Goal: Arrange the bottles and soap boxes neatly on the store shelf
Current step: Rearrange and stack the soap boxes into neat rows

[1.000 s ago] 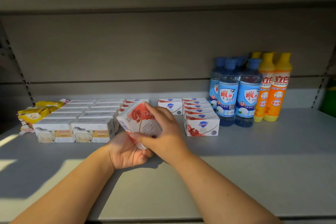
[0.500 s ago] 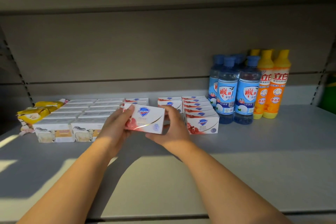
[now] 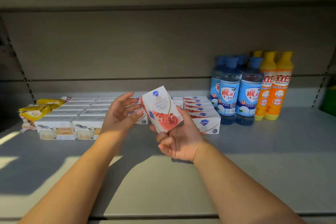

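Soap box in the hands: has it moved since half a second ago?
Yes. The soap box has shifted right, toward the row of matching boxes, and turned from level to standing on end, now gripped by the right hand.

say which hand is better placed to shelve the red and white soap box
Likely right. The right hand grips the tilted white and red cardboard soap box from below, next to the matching row of boxes; the left hand is open beside it.

White soap box [image 3: 161,109] with red pomegranate print and blue shield logo, blue-capped clear bottles [image 3: 229,90] with blue labels, orange bottles [image 3: 280,85] with yellow tops, grey shelf [image 3: 272,151]
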### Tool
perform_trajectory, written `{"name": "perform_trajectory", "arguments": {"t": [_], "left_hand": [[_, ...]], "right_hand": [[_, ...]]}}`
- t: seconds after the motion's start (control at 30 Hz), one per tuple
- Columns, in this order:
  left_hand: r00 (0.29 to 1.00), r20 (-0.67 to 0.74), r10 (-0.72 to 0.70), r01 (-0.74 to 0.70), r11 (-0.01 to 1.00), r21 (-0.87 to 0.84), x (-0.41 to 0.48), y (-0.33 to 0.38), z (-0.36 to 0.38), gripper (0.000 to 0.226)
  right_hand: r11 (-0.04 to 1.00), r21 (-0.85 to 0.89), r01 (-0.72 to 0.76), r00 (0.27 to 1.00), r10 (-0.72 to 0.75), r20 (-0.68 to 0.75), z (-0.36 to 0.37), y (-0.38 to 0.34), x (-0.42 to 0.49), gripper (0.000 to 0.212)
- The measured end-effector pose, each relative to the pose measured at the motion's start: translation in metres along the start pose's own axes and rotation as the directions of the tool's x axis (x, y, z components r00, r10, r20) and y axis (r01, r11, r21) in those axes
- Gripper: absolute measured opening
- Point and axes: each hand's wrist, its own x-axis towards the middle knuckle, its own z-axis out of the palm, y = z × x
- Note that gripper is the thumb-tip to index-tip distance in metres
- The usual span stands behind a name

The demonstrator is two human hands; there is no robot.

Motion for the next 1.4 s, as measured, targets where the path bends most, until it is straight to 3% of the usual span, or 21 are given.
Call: {"name": "perform_trajectory", "arguments": {"t": [0.13,0.2,0.27,0.3,0.4,0.5,0.57,0.67,0.77,0.8,0.87,0.93,0.97,1.1,1.2,1.3,1.4], "left_hand": [[0.998,-0.001,-0.068,0.068,0.997,-0.032,0.000,0.001,0.000,0.052],[0.996,0.023,-0.092,0.092,0.996,-0.019,0.001,0.001,0.001,0.042],[0.988,0.031,-0.152,0.154,0.984,-0.086,0.004,0.003,0.003,0.034],[0.978,0.037,-0.205,0.208,0.968,-0.143,0.006,0.003,0.003,0.032],[0.932,0.083,-0.354,0.363,0.905,-0.223,0.009,0.004,0.002,0.032],[0.912,0.008,-0.410,0.408,0.907,-0.107,0.006,0.000,0.001,0.023],[0.880,-0.001,-0.475,0.471,0.872,-0.131,0.004,-0.001,0.002,0.017],[0.741,0.129,-0.659,0.666,0.697,-0.264,0.002,0.000,0.000,0.021],[0.486,0.353,-0.800,0.873,0.458,-0.164,-0.004,0.003,0.000,0.030],[0.429,0.412,-0.804,0.898,0.428,-0.099,-0.005,0.001,0.000,0.036],[0.383,0.452,-0.806,0.912,0.407,-0.047,-0.006,-0.003,0.000,0.045],[0.423,0.394,-0.816,0.905,0.403,-0.137,-0.005,-0.005,0.002,0.042],[0.488,0.333,-0.807,0.873,0.445,-0.200,-0.003,-0.007,0.002,0.037],[0.813,0.085,-0.577,0.569,0.754,-0.329,0.008,-0.009,-0.006,0.036],[0.910,0.036,-0.412,0.406,0.874,-0.265,0.010,-0.002,-0.011,0.054],[0.962,0.018,-0.272,0.268,0.937,-0.225,0.005,0.004,-0.006,0.045],[0.993,0.042,-0.111,0.114,0.991,-0.075,-0.002,0.005,0.002,0.056]], "right_hand": [[0.995,-0.094,-0.030,0.999,0.030,-0.012,0.002,0.004,0.004,0.071],[0.987,-0.155,0.042,0.994,-0.057,-0.091,0.007,0.008,0.008,0.054],[0.936,-0.300,0.184,0.950,-0.247,-0.189,0.010,0.013,0.015,0.038],[0.857,-0.453,0.247,0.897,-0.379,-0.228,0.009,0.015,0.017,0.038],[0.422,-0.885,0.198,0.660,-0.725,-0.198,0.007,0.020,0.020,0.068],[0.078,-0.975,0.208,0.466,-0.885,0.028,0.009,0.022,0.020,0.076],[-0.023,-0.953,0.303,0.372,-0.918,0.140,0.016,0.020,0.018,0.080],[-0.126,-0.912,0.391,0.290,-0.923,0.252,0.025,0.019,0.014,0.084],[-0.244,-0.917,0.316,0.235,-0.916,0.325,0.032,0.024,0.013,0.077],[-0.249,-0.923,0.292,0.231,-0.919,0.321,0.034,0.025,0.013,0.075],[-0.190,-0.949,0.251,0.250,-0.935,0.253,0.036,0.023,0.012,0.080],[-0.088,-0.974,0.210,0.328,-0.932,0.155,0.035,0.019,0.010,0.088],[-0.041,-0.980,0.196,0.384,-0.916,0.115,0.033,0.018,0.010,0.089],[0.175,-0.967,0.187,0.594,-0.804,-0.031,0.025,0.013,0.008,0.085],[0.290,-0.941,0.173,0.690,-0.717,-0.094,0.022,0.017,0.011,0.081],[0.279,-0.950,0.139,0.696,-0.710,-0.107,0.019,0.021,0.016,0.075],[0.197,-0.972,0.129,0.586,-0.806,-0.086,0.014,0.019,0.020,0.049]]}}
